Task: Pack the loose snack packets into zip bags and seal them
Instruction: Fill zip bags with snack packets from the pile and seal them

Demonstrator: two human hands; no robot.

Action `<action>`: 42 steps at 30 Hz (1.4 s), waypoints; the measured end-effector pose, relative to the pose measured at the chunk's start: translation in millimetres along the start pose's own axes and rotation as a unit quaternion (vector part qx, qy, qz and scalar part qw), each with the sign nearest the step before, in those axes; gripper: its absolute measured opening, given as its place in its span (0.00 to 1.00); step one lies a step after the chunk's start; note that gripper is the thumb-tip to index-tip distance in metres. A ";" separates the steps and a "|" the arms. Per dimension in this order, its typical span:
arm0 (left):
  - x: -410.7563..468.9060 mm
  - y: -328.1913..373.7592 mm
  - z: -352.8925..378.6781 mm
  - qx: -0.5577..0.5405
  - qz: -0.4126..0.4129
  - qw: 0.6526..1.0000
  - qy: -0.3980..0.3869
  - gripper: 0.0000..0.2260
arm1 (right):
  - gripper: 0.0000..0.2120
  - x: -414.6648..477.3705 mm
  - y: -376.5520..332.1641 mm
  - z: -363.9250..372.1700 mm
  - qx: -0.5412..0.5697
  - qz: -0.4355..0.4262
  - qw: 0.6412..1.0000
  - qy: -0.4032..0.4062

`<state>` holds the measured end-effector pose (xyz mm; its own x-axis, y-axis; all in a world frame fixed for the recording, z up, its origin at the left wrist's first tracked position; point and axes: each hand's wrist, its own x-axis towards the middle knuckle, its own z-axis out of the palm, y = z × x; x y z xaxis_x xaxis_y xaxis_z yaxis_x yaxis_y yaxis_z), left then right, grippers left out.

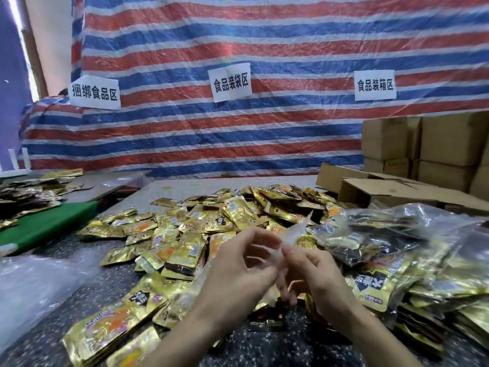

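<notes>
Close by, left hand (238, 263) and right hand (320, 276) both pinch a thin clear plastic zip bag (295, 231); best to peel its 2 lips wide before scooping the shiny gold foil snack packets (201, 223) heaped just beyond.

Looks like a makeshift food-packing workshop: paper zone signs (232, 82) taped to a striped tarp (264, 35), cardboard boxes (423, 144) stacked up, gold snack packets (211, 229) heaped on the tabletop (277, 348).
</notes>
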<state>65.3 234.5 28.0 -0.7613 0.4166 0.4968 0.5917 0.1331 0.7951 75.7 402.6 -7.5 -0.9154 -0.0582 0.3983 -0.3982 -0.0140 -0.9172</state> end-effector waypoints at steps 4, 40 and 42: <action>2.0 -15.8 10.1 -0.017 -0.013 1.000 0.003 0.10 | 0.19 1.3 0.3 -3.3 -0.023 0.021 0.999 0.036; 3.7 -49.1 -11.5 -0.093 -0.127 0.981 0.110 0.13 | 0.14 1.0 -3.1 -5.0 -0.177 0.038 0.976 0.121; 5.6 -52.2 -13.3 -0.063 -0.120 0.980 0.144 0.13 | 0.17 2.7 -0.4 -6.9 -0.167 0.009 0.973 0.159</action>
<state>26.6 217.9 -6.1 -0.9283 0.1137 0.3541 0.3635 0.0764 0.9285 73.0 409.4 -6.0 -0.8731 0.2577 0.4139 -0.3304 0.3116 -0.8909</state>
